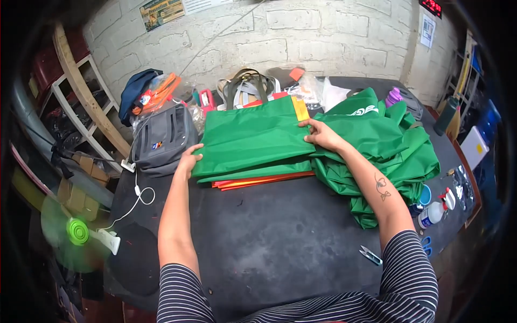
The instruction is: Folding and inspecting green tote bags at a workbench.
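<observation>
Fabric, a flat folded green cloth bag (253,140), lies at the counter's (269,237) twelve o'clock atop thin orange sheets (258,181). Left hand (189,160) grips its nine o'clock edge; right hand (321,134) pinches its three o'clock edge. Crumpled green heap (388,145) crowds three o'clock, grey bag (161,141) nine o'clock. Dark, matte counter lies open toward six o'clock; small snips (370,254) at four.

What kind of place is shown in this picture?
Probably a small sewing workshop. Both hands fold a flat green bag on a dark worktable, beside a heap of green fabric and thread snips.
</observation>
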The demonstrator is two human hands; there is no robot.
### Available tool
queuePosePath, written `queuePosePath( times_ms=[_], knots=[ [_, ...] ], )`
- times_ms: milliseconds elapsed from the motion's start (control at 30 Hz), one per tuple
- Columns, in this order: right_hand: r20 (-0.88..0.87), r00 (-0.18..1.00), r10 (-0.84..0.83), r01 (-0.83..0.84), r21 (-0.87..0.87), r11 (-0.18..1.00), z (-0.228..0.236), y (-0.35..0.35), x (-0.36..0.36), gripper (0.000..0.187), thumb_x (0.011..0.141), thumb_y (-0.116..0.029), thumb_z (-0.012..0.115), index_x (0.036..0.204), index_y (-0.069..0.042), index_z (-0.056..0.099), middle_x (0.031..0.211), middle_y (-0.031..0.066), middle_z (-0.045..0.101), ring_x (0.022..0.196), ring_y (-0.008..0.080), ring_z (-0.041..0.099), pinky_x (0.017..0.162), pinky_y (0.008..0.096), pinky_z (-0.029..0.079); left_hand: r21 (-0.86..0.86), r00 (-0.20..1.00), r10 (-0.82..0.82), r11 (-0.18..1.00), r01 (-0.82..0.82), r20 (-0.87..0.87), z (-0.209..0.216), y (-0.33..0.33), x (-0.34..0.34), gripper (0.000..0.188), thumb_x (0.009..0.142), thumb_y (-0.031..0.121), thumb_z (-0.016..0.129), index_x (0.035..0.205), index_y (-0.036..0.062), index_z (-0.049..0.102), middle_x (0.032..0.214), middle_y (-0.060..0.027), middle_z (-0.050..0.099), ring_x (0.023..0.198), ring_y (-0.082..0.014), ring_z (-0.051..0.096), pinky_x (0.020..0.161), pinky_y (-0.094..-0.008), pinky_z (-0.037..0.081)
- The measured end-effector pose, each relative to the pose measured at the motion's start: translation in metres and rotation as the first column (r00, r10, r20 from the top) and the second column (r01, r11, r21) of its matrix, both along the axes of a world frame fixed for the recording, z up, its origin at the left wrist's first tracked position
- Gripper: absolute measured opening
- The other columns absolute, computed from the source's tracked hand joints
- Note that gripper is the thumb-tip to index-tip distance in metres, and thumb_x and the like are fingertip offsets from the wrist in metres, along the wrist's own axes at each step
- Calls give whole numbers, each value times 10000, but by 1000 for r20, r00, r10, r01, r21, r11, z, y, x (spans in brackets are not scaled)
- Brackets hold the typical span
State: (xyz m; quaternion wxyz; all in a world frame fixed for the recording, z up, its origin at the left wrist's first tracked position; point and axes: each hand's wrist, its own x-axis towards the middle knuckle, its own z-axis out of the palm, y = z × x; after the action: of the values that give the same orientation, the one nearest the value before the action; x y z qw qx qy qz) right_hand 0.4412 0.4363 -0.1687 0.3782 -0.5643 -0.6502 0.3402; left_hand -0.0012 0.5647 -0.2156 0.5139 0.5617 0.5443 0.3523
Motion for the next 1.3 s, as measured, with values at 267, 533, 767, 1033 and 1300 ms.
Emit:
queuePosePath(
  times_ms=[267, 533, 767, 1033, 1300],
  knots=[
    [904, 322, -283, -16, 304, 952, 37, -55, -23, 757, 706, -176, 712, 1383, -153, 373, 1044, 168, 600, 993, 339, 593, 863, 461, 457, 48, 1000, -15, 999, 16, -21, 10, 12, -15, 434, 892, -50, 543, 1295, 109, 571, 1092, -98, 654, 899, -178, 646, 803, -294, 530],
    [491, 289, -821, 500, 654, 567, 141, -39, 122, 207, 824, -246, 612, 954, -96, 671, 923, 206, 661, 876, 402, 640, 758, 495, 524, 320, 966, 97, 947, -16, -240, -5, 8, -30, 503, 812, -15, 664, 1291, 94, 559, 1140, -129, 628, 1011, -218, 606, 886, -330, 476],
    [-458, 603, -653, 765, 564, 311, 266, -93, 123, 148, 887, -34, 539, 981, 3, 647, 749, 5, 602, 692, 101, 538, 589, 269, 428, 797, 721, 392, 472, 376, -572, 18, -90, 93, 592, 809, 448, 656, 1298, 143, 522, 1322, -189, 489, 1249, -414, 411, 1012, -556, 313],
    [176, 739, -650, -115, 984, 136, 348, -192, -28, 113, 823, -36, 559, 862, 60, 603, 720, 86, 605, 701, 137, 561, 667, 276, 455, 755, 975, -1, 633, 171, -220, 26, -141, 173, 657, 919, 502, 512, 1444, 142, 352, 1482, -250, 270, 1409, -404, 178, 1116, -568, 137],
    [689, 722, -58, -546, 619, 564, 85, -306, -190, 317, 705, -191, 554, 941, 18, 586, 745, 77, 557, 719, 221, 550, 549, 317, 420, 273, 315, -314, 947, 169, 895, 85, -297, 34, 614, 993, 448, 374, 1471, 79, 261, 1410, -240, 372, 1255, -334, 434, 1044, -485, 356]
  ],
)
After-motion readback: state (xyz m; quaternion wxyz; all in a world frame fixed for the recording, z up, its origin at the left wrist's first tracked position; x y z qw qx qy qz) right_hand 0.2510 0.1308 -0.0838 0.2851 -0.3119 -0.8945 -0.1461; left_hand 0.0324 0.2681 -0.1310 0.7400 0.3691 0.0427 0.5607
